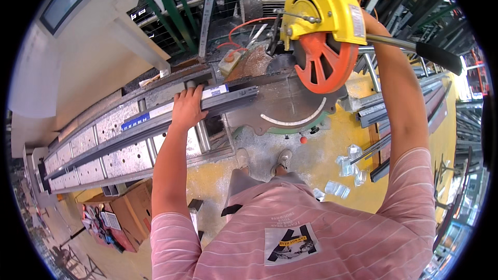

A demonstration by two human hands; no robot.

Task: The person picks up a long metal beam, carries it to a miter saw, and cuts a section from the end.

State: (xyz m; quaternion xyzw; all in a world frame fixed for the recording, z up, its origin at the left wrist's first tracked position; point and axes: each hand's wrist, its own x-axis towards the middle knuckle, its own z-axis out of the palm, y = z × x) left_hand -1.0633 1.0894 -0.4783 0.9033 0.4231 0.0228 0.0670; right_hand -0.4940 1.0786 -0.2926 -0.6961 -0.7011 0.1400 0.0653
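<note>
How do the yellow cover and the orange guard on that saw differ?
Colour: the yellow cover is bright yellow; the orange guard is orange-red.
Shape: the yellow cover is a bulky, rounded housing; the orange guard has long cut-outs, like a spoked wheel.
Place: the yellow cover sits at the top in this view; the orange guard shows beneath it.
Shared: both have curved outer edges.

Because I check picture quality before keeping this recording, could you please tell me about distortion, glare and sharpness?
Head view: black corners surround the round image, and the dark bars bow slightly. Head view: light washes out small patches at the far right rim, and the steel roller shines. Head view: the left hand and yellow guard look fairly sharp.
</note>
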